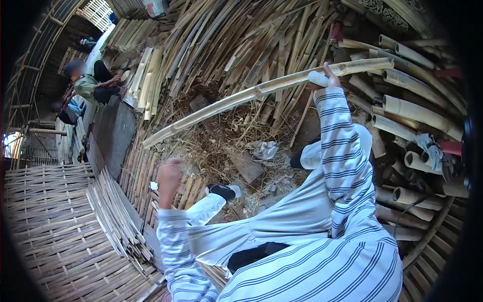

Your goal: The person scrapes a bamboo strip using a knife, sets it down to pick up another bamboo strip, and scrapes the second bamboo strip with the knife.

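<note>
A long split bamboo strip (pixel 216 108) slants across the middle of the view, its right end higher than its left. My right hand (pixel 326 79) holds it near that right end, with a white wrapping (pixel 317 78) around one finger. My left hand (pixel 169 178), blurred by motion, is below the strip's left end and apart from it; its fingers are smeared. Under the strip, bamboo shavings (pixel 216 146) cover the ground between my feet, with a flat block (pixel 246 167) and a crumpled whitish scrap (pixel 264 150) among them.
Split bamboo strips (pixel 246 35) pile up ahead. Bamboo poles (pixel 422 113) are stacked at the right. A woven bamboo panel (pixel 50 216) lies at the lower left, beside thin slats (pixel 118 219). Another person (pixel 90 85) sits at the upper left, near a grey slab (pixel 118 131).
</note>
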{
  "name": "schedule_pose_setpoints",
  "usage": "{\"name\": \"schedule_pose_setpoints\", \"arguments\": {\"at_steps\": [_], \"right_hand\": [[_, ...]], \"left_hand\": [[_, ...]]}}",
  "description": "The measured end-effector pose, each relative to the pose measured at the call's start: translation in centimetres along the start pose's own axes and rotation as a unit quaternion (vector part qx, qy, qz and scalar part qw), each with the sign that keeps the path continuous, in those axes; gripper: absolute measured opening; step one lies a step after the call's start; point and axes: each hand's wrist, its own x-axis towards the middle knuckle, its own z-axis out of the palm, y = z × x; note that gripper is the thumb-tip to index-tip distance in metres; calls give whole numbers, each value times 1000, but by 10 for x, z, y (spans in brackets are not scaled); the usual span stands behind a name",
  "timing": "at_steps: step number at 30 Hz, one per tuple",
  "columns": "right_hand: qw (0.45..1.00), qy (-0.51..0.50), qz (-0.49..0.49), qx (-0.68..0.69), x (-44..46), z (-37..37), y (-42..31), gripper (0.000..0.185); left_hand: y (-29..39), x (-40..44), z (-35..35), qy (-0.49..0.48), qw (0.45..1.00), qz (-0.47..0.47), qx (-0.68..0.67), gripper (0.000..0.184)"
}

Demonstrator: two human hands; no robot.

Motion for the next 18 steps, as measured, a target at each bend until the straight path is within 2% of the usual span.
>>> {"name": "schedule_pose_setpoints", "arguments": {"at_steps": [2,3,4,6,7,8,9,10,11,12,15,16,18], "right_hand": [[1000,-5,3,-11,3,-6,-5,31],[1000,-7,7,-17,4,-9,-6,31],[1000,16,-15,2,-4,-2,-5,29],[999,16,-9,36,-4,-3,-7,28],[998,17,-5,53,-3,-5,-7,27],[999,7,-7,52,-4,-7,-7,27],[999,14,-10,50,-7,-7,-6,27],[999,21,-13,48,-9,-5,-5,27],[998,27,-16,47,-12,-4,-3,27],[998,28,-9,50,-13,-5,-2,27],[998,13,15,62,-14,-6,-1,27],[997,-3,23,71,-14,-6,1,27],[995,-46,33,85,-5,-17,2,26]], "left_hand": [[55,13,63,-153,970,106,155,29],[79,18,88,-187,975,3,122,50],[113,20,97,-225,957,3,185,64],[151,34,121,-200,958,62,194,85],[157,43,138,-138,973,119,139,92],[173,52,149,-160,983,87,-32,89],[189,60,156,-176,962,53,-200,88],[206,64,158,-202,915,9,-349,80],[221,66,158,-222,843,-35,-488,73],[231,70,161,-236,748,-79,-615,66],[243,83,178,-182,743,-73,-640,44],[244,85,184,-127,756,-96,-635,33],[239,86,194,-89,756,-98,-641,28]]}}
